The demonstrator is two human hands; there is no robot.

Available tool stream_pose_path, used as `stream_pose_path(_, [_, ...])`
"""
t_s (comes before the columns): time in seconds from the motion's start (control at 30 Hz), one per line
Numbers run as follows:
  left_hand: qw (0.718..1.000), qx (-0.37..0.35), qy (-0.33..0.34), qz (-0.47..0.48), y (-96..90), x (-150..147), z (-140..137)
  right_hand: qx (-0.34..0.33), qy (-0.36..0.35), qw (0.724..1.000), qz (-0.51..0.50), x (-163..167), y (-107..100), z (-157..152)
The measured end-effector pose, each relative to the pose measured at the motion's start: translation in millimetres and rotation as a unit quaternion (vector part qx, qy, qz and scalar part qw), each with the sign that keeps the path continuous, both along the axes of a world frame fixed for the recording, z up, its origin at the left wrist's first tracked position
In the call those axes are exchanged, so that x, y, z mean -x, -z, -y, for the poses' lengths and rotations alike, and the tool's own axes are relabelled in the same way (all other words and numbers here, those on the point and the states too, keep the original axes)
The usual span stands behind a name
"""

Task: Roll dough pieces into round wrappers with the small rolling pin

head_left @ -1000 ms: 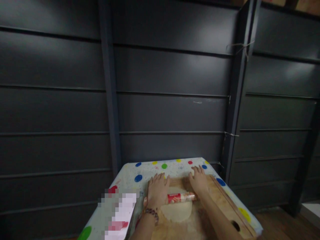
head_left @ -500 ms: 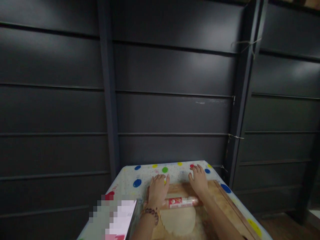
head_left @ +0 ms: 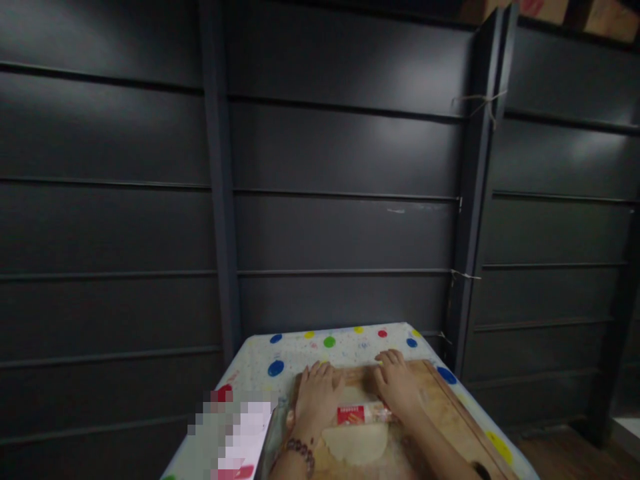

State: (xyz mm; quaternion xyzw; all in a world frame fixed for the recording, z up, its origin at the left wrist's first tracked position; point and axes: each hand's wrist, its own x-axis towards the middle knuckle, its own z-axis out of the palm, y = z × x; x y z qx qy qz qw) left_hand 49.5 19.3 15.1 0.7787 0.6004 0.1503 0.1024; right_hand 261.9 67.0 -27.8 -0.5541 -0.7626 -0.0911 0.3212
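The left hand [head_left: 319,397] and the right hand [head_left: 399,387] lie over opposite ends of a rolling pin [head_left: 364,414], fingers stretched forward rather than curled round it, presumably so that the palms bear down evenly and the pin can turn beneath them. The pin lies crosswise on a sheet of dough [head_left: 356,445], whose near part shows as a pale half-round; a paler patch beyond the pin seems to be more of it. Beneath is a wooden board [head_left: 440,400], which likely gives the dough a firm bed above the dotted covering of the counter [head_left: 300,353]. The palms and most of the pin's ends are hidden, so how firmly they press cannot be told. The board's near edge is cut off, and pixelation obscures part of a bright flat object [head_left: 255,427] at left.
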Motion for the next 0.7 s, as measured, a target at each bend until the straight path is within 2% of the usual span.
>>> stream_pose_path(0.07, [0.991, 0.125, 0.022, -0.033, -1.7, -0.4, 10.8, 0.009, -0.005, 1.0, -0.002, 0.1, 2.4, 15.3])
stream_pose_path(0.1, [0.986, 0.161, 0.027, -0.044, -1.6, -0.8, 15.5, 0.008, -0.002, 1.0, -0.002, 0.2, 4.4, 23.1])
stream_pose_path(0.13, [0.987, 0.152, 0.024, -0.045, -0.6, -1.3, 19.6, 0.003, 0.003, 1.0, -0.003, 0.5, 6.5, 31.0])
stream_pose_path(0.17, [0.994, 0.103, 0.014, -0.039, 1.5, -1.8, 22.7, -0.002, 0.005, 1.0, -0.002, 0.7, 8.5, 38.8])
stream_pose_path(0.23, [0.999, -0.046, -0.014, -0.022, 9.5, -2.0, 25.9, -0.008, 0.004, 1.0, 0.002, 0.9, 10.7, 54.3])
stream_pose_path(0.3, [0.986, -0.166, -0.031, -0.01, 20.3, -0.7, 26.0, 0.0, -0.009, 1.0, 0.004, 0.6, 9.7, 69.0])
stream_pose_path(0.33, [0.98, -0.195, -0.034, -0.002, 25.7, 0.6, 25.3, 0.009, -0.023, 1.0, 0.004, 0.3, 8.0, 75.7])
stream_pose_path(0.47, [0.977, -0.211, -0.026, 0.033, 39.2, 8.8, 22.6, 0.055, -0.089, 0.994, 0.0, -1.1, -2.3, 95.9])
stream_pose_path(0.7, [0.969, -0.211, 0.049, 0.121, 39.1, 28.7, 23.9, 0.079, -0.11, 0.991, 0.014, 0.4, -7.3, 104.8])
